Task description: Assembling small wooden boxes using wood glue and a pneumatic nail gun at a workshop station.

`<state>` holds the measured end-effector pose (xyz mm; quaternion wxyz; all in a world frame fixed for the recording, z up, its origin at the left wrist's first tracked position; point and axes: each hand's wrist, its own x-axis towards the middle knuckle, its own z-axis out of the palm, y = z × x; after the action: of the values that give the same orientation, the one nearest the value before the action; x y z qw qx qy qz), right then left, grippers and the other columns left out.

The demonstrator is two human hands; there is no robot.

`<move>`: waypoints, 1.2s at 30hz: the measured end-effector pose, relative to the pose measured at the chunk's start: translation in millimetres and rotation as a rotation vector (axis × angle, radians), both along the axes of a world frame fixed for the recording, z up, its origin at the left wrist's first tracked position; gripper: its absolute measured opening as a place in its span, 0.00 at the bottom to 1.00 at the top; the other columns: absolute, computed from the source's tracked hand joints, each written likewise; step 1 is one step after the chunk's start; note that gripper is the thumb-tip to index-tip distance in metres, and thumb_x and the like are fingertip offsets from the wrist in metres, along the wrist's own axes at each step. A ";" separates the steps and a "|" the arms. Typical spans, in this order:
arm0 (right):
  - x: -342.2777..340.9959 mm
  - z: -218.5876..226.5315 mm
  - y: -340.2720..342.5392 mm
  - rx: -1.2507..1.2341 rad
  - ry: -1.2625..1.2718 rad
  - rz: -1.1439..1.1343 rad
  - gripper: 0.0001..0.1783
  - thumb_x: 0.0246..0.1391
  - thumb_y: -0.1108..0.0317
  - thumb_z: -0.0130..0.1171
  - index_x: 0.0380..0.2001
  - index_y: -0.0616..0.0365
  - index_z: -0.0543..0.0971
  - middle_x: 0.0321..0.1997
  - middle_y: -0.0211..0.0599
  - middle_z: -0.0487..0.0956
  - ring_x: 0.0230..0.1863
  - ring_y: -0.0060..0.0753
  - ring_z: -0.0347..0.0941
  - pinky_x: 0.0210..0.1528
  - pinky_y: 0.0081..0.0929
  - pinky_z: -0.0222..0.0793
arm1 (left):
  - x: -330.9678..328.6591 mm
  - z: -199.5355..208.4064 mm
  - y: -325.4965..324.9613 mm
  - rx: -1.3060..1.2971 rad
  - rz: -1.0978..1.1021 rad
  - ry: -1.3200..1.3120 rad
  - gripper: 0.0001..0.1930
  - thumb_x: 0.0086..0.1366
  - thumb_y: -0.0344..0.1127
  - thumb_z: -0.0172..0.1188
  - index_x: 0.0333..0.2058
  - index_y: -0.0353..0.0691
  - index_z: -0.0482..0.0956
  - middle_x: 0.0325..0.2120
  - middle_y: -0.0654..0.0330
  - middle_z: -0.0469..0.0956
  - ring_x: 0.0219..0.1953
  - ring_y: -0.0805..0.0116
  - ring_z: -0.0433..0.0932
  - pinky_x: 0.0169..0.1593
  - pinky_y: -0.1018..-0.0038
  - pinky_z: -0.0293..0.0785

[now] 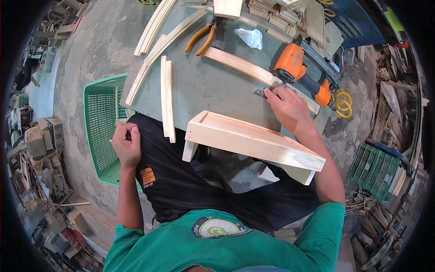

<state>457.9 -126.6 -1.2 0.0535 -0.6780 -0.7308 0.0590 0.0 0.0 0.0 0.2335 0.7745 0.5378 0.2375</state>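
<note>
My left hand [127,144] is closed beside my knee, over the rim of a green plastic basket [90,131]. Light wood shows by its fingers, but what they hold, if anything, is hidden. Over the table, my right hand [288,109] pinches a small flat metal piece [259,93] between thumb and fingers. Just beyond it lies a wooden strip [240,65], and an orange nail gun [292,63] rests close by. A pale wooden frame with short legs [253,140] sits at the table's near edge, above my lap, touched by neither hand.
Orange-handled pliers [201,38], a crumpled white bag [250,38] and several wooden slats [166,97] lie on the grey table [217,102]. Wood pieces are stacked at the back. A yellow coiled hose [344,103] hangs right; a green crate [372,170] stands on the floor.
</note>
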 end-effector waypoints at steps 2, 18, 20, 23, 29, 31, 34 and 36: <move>0.9 3.6 1.6 0.053 0.069 0.000 0.08 0.59 0.67 0.60 0.40 0.55 0.81 0.34 0.35 0.77 0.41 0.40 0.79 0.37 0.40 0.80 | 6.1 2.0 1.7 0.042 -0.033 -0.065 0.03 0.66 0.26 0.60 0.32 0.34 0.78 0.26 0.61 0.73 0.25 0.73 0.69 0.31 0.76 0.66; 0.3 -1.7 6.2 0.193 -0.037 -0.019 0.12 0.55 0.70 0.61 0.43 0.53 0.77 0.28 0.37 0.74 0.33 0.41 0.80 0.31 0.39 0.78 | 179.2 16.3 60.4 0.080 -0.649 -0.283 0.03 0.60 0.25 0.65 0.33 0.36 0.80 0.26 0.58 0.76 0.26 0.63 0.78 0.32 0.69 0.75; 1.3 -2.5 0.9 0.091 0.161 -0.144 0.14 0.53 0.72 0.62 0.44 0.54 0.78 0.31 0.39 0.77 0.35 0.45 0.80 0.36 0.42 0.78 | 193.8 4.2 60.5 0.125 -0.745 -0.241 0.04 0.59 0.25 0.65 0.32 0.37 0.80 0.25 0.58 0.76 0.26 0.61 0.78 0.32 0.68 0.75; 2.0 -6.2 -3.1 0.039 0.495 -0.279 0.12 0.51 0.72 0.62 0.42 0.57 0.81 0.34 0.42 0.80 0.36 0.48 0.80 0.40 0.42 0.77 | 207.0 -15.1 64.3 0.246 -0.904 -0.118 0.05 0.57 0.29 0.66 0.31 0.41 0.78 0.26 0.59 0.74 0.30 0.59 0.77 0.35 0.65 0.74; -6.8 -10.8 -8.6 -0.115 0.915 -0.572 0.07 0.58 0.75 0.63 0.39 0.64 0.84 0.32 0.29 0.81 0.31 0.20 0.74 0.35 0.22 0.71 | 213.7 -38.1 65.5 0.344 -0.986 0.065 0.07 0.59 0.33 0.66 0.30 0.43 0.74 0.30 0.60 0.72 0.34 0.61 0.76 0.39 0.67 0.72; -8.3 -13.2 -5.1 -0.130 0.922 -0.566 0.09 0.59 0.75 0.63 0.42 0.66 0.84 0.32 0.27 0.81 0.32 0.17 0.73 0.35 0.21 0.70 | 212.7 -39.8 65.7 0.332 -0.953 0.058 0.09 0.54 0.29 0.68 0.32 0.41 0.75 0.30 0.58 0.72 0.34 0.58 0.75 0.38 0.64 0.71; -10.3 -16.9 2.2 -0.158 0.973 -0.589 0.13 0.60 0.74 0.64 0.48 0.66 0.84 0.32 0.25 0.81 0.32 0.14 0.71 0.35 0.19 0.69 | 212.6 -40.2 65.9 0.358 -0.901 0.047 0.09 0.54 0.29 0.68 0.32 0.41 0.76 0.29 0.58 0.71 0.34 0.59 0.74 0.38 0.65 0.70; -11.0 -16.8 3.3 -0.184 1.011 -0.620 0.15 0.61 0.74 0.64 0.50 0.66 0.84 0.32 0.24 0.82 0.32 0.14 0.72 0.35 0.18 0.69 | 213.0 -40.3 66.2 0.379 -0.879 0.040 0.09 0.55 0.31 0.67 0.31 0.43 0.75 0.29 0.60 0.71 0.34 0.61 0.74 0.38 0.66 0.70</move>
<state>446.9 -123.3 -18.0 0.3501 -0.7493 -0.3750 0.4188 213.0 66.2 -40.3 0.1559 0.9619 0.1110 0.1951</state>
